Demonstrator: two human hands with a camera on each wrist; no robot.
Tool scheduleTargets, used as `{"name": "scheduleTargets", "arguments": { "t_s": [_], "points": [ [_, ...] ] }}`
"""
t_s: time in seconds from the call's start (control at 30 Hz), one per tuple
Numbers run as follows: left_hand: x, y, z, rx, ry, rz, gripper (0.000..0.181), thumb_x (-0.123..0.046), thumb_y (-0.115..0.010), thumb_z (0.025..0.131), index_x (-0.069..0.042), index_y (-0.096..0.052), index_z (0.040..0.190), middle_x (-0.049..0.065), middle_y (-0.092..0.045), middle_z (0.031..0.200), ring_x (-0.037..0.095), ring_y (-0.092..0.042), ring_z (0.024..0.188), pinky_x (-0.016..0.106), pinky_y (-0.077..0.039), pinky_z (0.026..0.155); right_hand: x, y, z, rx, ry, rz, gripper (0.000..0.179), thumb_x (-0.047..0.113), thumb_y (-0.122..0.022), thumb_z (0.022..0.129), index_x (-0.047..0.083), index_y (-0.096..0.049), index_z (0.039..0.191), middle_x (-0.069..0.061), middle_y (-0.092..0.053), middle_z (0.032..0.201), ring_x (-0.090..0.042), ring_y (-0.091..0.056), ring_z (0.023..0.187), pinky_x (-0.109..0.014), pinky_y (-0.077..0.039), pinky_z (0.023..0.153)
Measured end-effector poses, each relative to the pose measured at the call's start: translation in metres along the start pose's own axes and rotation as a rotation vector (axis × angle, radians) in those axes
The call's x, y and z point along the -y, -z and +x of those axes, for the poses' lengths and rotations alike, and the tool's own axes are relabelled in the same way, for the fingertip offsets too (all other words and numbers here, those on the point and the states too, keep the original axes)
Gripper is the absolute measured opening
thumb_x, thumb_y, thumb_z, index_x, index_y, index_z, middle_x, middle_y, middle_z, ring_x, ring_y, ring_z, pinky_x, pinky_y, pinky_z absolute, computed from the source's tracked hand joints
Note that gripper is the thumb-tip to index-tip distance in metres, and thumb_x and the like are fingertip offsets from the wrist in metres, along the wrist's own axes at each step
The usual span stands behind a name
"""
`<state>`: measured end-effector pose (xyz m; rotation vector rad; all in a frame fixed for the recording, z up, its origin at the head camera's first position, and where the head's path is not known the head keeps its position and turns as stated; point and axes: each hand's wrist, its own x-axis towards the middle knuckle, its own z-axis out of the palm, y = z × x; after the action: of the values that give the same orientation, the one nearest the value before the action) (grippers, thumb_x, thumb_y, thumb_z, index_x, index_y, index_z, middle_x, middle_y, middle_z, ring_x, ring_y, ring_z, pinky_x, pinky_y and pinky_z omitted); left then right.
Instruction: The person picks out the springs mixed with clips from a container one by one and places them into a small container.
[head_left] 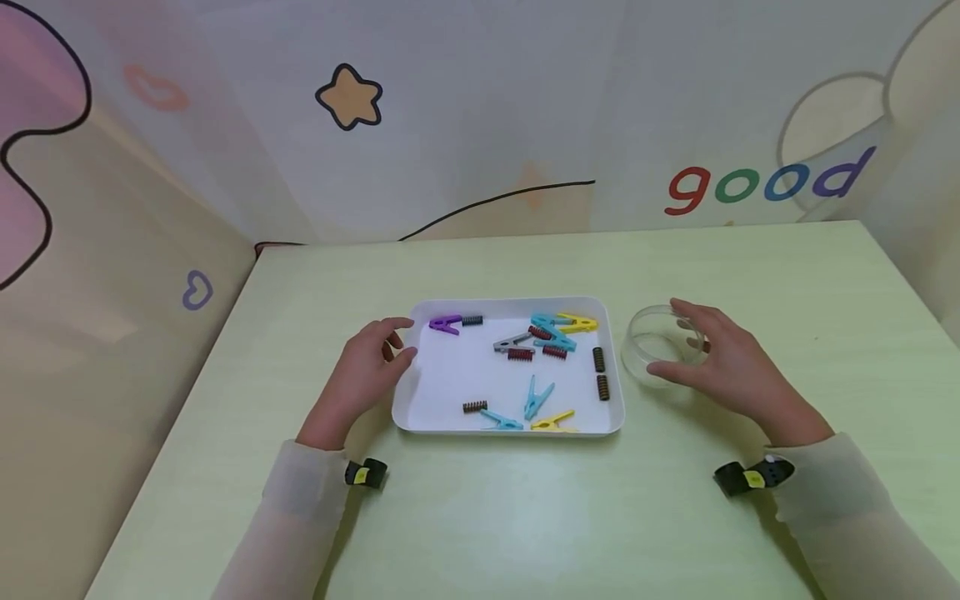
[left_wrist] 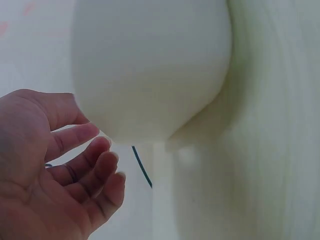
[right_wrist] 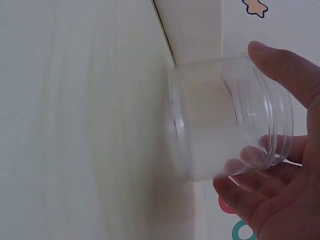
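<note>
A white tray (head_left: 442,375) lies on the table with several V-shaped plastic clips in it, among them a purple clip (head_left: 445,324) and a blue clip (head_left: 537,398). Small coil springs lie between them, such as a red spring (head_left: 521,355) and a brown spring (head_left: 475,407). At the tray's left rim is my left hand (head_left: 367,371), thumb and forefinger apart, fingertips right at the edge; its other fingers bend loosely in the left wrist view. My right hand (head_left: 716,358) grips a clear, open-topped jar (right_wrist: 210,120), thumb on one side and fingers on the other.
The pale green table (head_left: 510,517) carries the tray in its middle and the jar just right of it. Behind stands a printed wall (head_left: 480,108) with a star and the word "good". Each wrist wears a black strap.
</note>
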<state>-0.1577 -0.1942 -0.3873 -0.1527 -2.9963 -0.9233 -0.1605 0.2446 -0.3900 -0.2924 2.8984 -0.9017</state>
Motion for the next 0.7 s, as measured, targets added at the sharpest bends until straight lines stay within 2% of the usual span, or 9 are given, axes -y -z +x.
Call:
{"name": "scheduleTargets", "arguments": {
  "t_s": [0.23, 0.43, 0.7],
  "points": [
    [-0.014, 0.003, -0.006, -0.008, -0.037, -0.022, 0.032, -0.016, -0.065, 0.092, -0.006, -0.062, 0.122, 0.010, -0.060, 0.099, 0.024, -0.055, 0.090, 0.034, -0.049, 0.077, -0.003, 0.000, 0.002, 0.032, -0.012, 0.030, 0.106, 0.059, -0.073, 0.077, 0.014, -0.018, 0.156, -0.021, -0.033, 0.153, -0.047, -0.042, 0.131, -0.063, -0.046, 0.093],
    [-0.022, 0.004, -0.008, 0.003, -0.062, -0.040, 0.030, -0.015, -0.066, 0.090, -0.003, -0.063, 0.118, 0.014, -0.061, 0.101, 0.025, -0.057, 0.093, 0.039, -0.051, 0.085, -0.004, 0.001, 0.002, 0.049, -0.030, 0.042, 0.109, 0.060, -0.073, 0.076, 0.014, -0.015, 0.156, -0.021, -0.034, 0.153, -0.049, -0.042, 0.131, -0.063, -0.044, 0.096],
    [-0.031, 0.002, -0.012, 0.047, -0.036, -0.037, 0.032, -0.018, -0.068, 0.090, -0.005, -0.062, 0.119, 0.012, -0.062, 0.106, 0.026, -0.058, 0.098, 0.039, -0.052, 0.088, -0.005, 0.001, 0.004, 0.067, -0.057, 0.048, 0.110, 0.062, -0.072, 0.075, 0.015, -0.015, 0.156, -0.025, -0.038, 0.150, -0.052, -0.044, 0.128, -0.063, -0.044, 0.095]
  ]
}}
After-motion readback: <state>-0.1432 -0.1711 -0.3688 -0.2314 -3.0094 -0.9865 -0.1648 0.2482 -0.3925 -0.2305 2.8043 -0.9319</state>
